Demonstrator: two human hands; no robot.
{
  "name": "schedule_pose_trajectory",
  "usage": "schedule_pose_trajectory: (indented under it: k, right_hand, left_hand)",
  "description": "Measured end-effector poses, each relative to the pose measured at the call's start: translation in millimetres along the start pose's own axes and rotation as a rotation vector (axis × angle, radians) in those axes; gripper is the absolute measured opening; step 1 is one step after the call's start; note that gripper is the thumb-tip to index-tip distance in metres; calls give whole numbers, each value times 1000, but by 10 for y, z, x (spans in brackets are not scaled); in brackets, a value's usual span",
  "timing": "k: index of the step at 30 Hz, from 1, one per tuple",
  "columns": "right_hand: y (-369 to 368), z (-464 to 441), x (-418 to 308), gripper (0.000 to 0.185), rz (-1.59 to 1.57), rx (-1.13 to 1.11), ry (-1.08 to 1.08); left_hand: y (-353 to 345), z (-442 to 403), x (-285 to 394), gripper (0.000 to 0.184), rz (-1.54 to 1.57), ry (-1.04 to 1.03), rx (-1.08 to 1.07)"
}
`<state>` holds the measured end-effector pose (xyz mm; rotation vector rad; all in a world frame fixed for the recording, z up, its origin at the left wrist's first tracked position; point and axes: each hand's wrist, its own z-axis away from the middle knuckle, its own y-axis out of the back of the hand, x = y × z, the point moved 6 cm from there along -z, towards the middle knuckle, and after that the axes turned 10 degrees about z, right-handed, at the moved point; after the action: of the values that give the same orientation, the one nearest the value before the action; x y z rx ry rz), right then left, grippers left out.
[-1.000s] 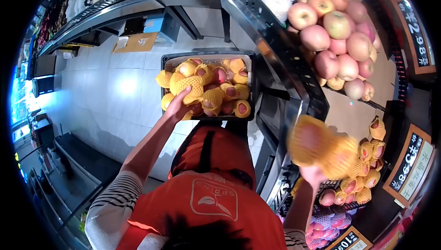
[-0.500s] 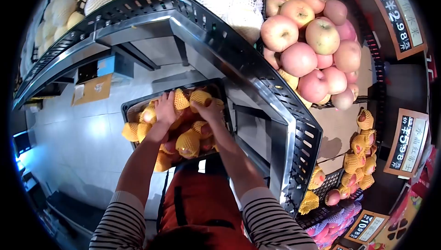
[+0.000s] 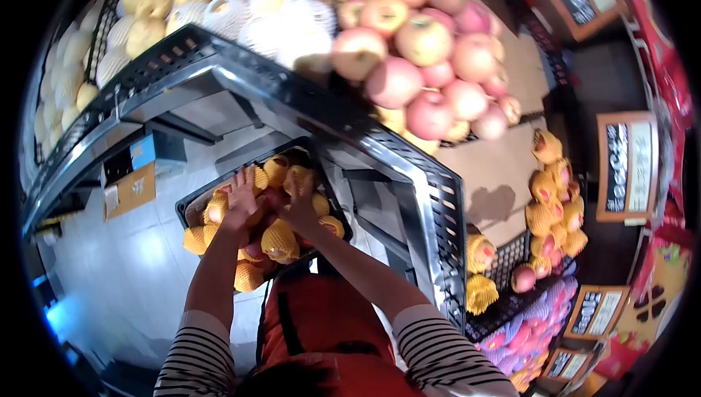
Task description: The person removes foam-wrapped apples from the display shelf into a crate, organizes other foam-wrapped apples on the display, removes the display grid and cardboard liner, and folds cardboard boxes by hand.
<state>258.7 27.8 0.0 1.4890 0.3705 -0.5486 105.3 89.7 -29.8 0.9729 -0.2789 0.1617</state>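
Note:
Apples in yellow foam nets [image 3: 280, 241] fill a black crate [image 3: 191, 207] on the floor in front of my legs. My left hand [image 3: 241, 198] lies over the fruit at the crate's middle left, its fingers spread. To its right, my right hand [image 3: 299, 211] reaches over the netted apples with its fingers apart. No fruit is visibly gripped in either hand. The two hands are close but not touching, and they cover part of the fruit below.
A black-edged display stand [image 3: 409, 156] curves around the crate's far and right sides. It holds bare apples [image 3: 423, 41], white-netted fruit [image 3: 281, 28], yellow-netted apples [image 3: 555, 211] and price signs [image 3: 626, 167]. A cardboard box [image 3: 131, 191] sits under the stand.
Since one second ago, my right hand has come from the display to the crate and no longer holds netted apples. Over the last half second, both hands moved slightly across the fruit and the view shifted.

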Motion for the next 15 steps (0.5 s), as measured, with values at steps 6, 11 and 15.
schedule_pose_trajectory:
  k: [6,11,15]
  right_hand:
    - [1883,853,-770,58,-635,-564,83]
    - [3739,1219,102,33,-456,189,46]
    - [5001,1345,1441,43,32,509,-383]
  left_hand:
    - [73,392,94,77,244,-161,247]
    - [213,951,327,36,435,-467,290]
    - [369,1449,1013,14,769,-366,150]
